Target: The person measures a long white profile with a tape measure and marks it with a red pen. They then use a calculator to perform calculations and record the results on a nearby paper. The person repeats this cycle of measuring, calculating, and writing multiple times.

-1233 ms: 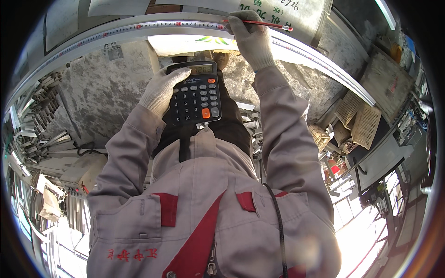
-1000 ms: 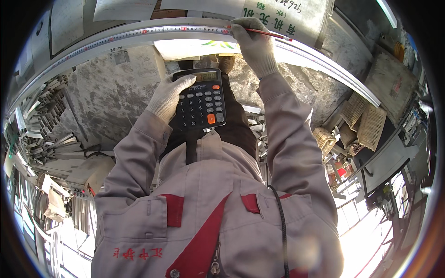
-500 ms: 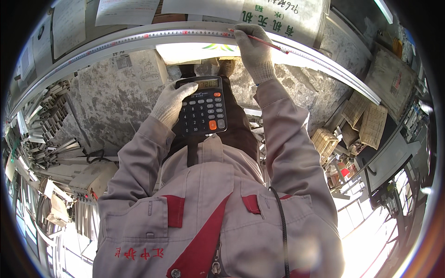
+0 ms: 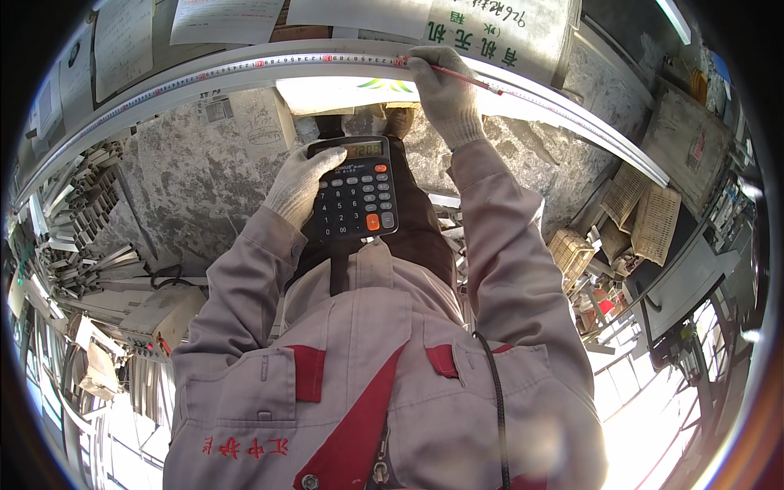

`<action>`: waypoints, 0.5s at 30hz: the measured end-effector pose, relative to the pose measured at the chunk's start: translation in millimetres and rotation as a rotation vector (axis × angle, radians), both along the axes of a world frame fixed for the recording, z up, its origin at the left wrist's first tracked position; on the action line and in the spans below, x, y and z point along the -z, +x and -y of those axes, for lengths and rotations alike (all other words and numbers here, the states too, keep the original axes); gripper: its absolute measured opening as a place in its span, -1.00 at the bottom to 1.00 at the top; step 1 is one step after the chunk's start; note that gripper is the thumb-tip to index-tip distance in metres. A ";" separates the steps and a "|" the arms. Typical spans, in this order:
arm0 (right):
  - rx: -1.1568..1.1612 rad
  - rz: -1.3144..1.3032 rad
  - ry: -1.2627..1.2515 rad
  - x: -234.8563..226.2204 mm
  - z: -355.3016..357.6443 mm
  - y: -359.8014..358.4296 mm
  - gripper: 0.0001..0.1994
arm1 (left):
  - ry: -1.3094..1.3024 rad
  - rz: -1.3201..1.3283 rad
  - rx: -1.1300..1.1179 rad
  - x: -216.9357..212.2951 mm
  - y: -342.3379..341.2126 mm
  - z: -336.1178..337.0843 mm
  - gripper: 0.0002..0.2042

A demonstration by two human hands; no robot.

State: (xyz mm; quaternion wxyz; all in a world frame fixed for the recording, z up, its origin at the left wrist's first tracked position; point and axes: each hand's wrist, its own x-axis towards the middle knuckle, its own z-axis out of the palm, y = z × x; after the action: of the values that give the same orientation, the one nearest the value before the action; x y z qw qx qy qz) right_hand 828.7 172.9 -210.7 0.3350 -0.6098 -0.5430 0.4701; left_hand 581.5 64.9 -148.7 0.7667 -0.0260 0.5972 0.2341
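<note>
My left hand [image 4: 299, 186], in a white knit glove, holds a black calculator [image 4: 354, 197] with grey keys and one orange key, its display lit. My right hand [image 4: 445, 96], also gloved, grips a thin red pencil [image 4: 465, 78] and presses its tip against a long pale metal rail [image 4: 204, 77] with a measuring scale along its edge. The rail curves across the top of the view. Grey work-jacket sleeves run from both hands down to my chest.
Stacks of cut metal profiles [image 4: 77, 233] lie at the left. Paper sheets [image 4: 224, 16] hang above the rail. Woven baskets [image 4: 645, 216] and boxes stand at the right, over a rough grey stone floor [image 4: 196, 175]. A grey control box [image 4: 159, 318] sits lower left.
The calculator and my left hand have shifted slightly right and up in the view. My right hand has stayed on the rail with the pencil, edging a little left.
</note>
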 end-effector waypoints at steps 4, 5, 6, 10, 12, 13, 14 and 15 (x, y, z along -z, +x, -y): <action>0.062 -0.014 0.021 -2.7 1.3 0.4 -0.82 | 0.023 -0.021 -0.011 -1.2 1.9 -1.7 -0.67; 0.088 -0.040 0.011 -4.1 2.5 0.3 -0.82 | 0.028 -0.023 -0.011 -2.2 2.0 -2.5 -0.67; 0.116 -0.060 -0.001 -6.3 4.7 0.3 -0.81 | 0.031 -0.025 -0.011 -4.1 1.9 -2.8 -0.67; 0.195 -0.230 -0.105 -22.5 17.4 6.6 -0.82 | 0.052 -0.051 -0.015 -7.8 1.0 -7.9 -0.75; 0.187 -0.252 -0.204 -39.7 32.8 15.7 -0.80 | 0.067 -0.039 -0.036 -8.4 0.2 -9.2 -0.74; 0.215 -0.301 -0.202 -49.0 44.0 16.8 -0.78 | 0.100 -0.041 -0.030 -8.2 0.3 -10.0 -0.73; 0.240 -0.290 -0.273 -57.0 54.1 15.3 -0.80 | 0.095 -0.050 -0.032 -7.3 0.9 -11.6 -0.70; 0.131 -0.255 -0.195 -68.8 66.1 18.9 -0.81 | 0.111 -0.069 -0.006 -6.6 0.9 -14.0 -0.69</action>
State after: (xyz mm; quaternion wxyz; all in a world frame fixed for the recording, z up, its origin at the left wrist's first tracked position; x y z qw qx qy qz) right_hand 847.6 106.8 -141.9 0.3703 -0.6090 -0.4071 0.5712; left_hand 582.4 78.9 -142.1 0.7453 0.0228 0.6092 0.2699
